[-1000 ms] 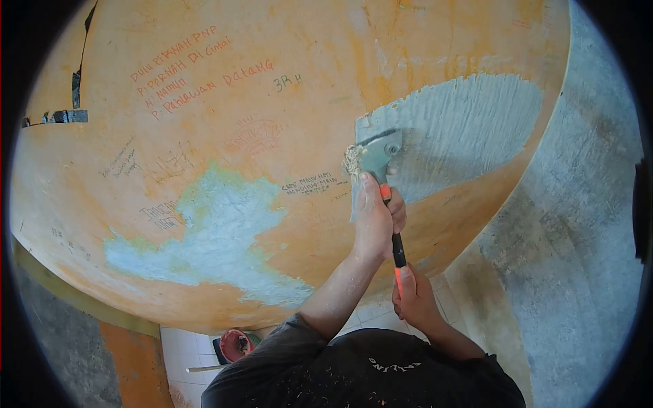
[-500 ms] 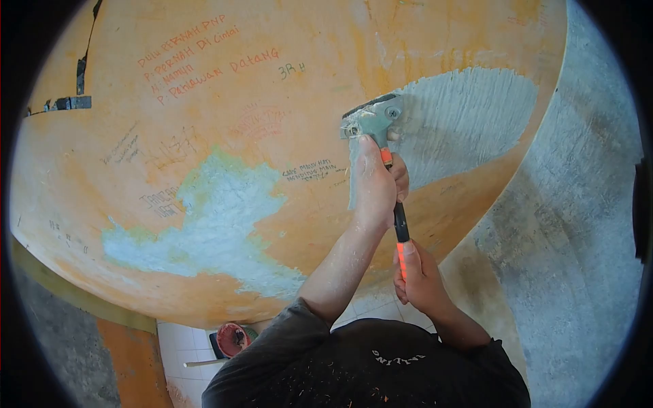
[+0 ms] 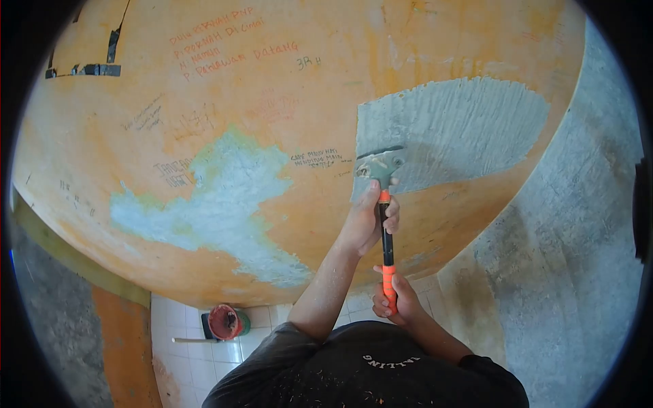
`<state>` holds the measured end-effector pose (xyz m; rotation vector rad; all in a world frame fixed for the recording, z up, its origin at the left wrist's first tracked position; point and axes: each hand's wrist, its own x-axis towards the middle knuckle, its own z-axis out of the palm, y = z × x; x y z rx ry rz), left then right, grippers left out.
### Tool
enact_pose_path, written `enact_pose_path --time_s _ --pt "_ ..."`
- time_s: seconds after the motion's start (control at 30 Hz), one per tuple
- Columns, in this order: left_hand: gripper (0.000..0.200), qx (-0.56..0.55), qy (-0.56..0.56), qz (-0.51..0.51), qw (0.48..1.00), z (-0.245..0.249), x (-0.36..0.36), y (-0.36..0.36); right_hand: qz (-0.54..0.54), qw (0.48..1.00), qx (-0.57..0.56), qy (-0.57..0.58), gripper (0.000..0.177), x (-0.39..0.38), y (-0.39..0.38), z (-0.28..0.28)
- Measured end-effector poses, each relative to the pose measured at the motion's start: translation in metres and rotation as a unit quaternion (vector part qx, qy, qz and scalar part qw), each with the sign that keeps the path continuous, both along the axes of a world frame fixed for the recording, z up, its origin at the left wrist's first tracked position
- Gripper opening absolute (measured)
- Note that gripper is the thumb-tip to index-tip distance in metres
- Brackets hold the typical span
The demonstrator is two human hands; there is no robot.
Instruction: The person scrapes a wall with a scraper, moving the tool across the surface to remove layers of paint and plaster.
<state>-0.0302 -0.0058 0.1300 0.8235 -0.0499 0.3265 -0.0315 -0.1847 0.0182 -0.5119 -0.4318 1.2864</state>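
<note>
A long-handled scraper [image 3: 388, 238] with a grey-green head and a black and orange handle stands nearly upright in the head view. Its blade [image 3: 381, 152] rests against the grey scraped patch [image 3: 462, 122] of the wall, near that patch's left edge. Pale scrapings cling to the head. Just below the head, my left hand [image 3: 367, 221] is closed round the upper handle, its thumb up by the head. My right hand [image 3: 398, 299] grips the orange lower end of the handle.
Orange paint with handwriting covers most of the wall [image 3: 224, 95]. A pale bare patch [image 3: 218, 197] lies left of my arms. Black tape [image 3: 102, 70] sticks at the upper left. On the white tiled floor [image 3: 190, 313] stands a red bucket [image 3: 224, 322], with a stick beside it.
Both hands have drawn the scraper down the wall, away from the upper edge of the grey patch. More grey shows along its upper left. The view has shifted slightly.
</note>
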Motion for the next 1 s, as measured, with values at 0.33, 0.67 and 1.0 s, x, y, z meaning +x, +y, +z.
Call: enact_pose_path --time_s 0.33,0.67,1.0 --pt "0.044 -0.146 0.024 0.024 0.989 -0.077 -0.008 0.000 0.037 0.995 -0.065 -0.063 0.057 0.009 -0.005 -0.047" --pt "0.050 -0.104 0.075 -0.006 0.992 -0.100 -0.015 0.013 0.022 0.996 -0.085 -0.008 0.047 0.000 0.007 -0.089" --pt "0.077 -0.107 0.075 -0.005 0.991 -0.124 -0.018 0.015 -0.060 0.984 -0.166 -0.020 0.041 -0.035 0.018 -0.092"
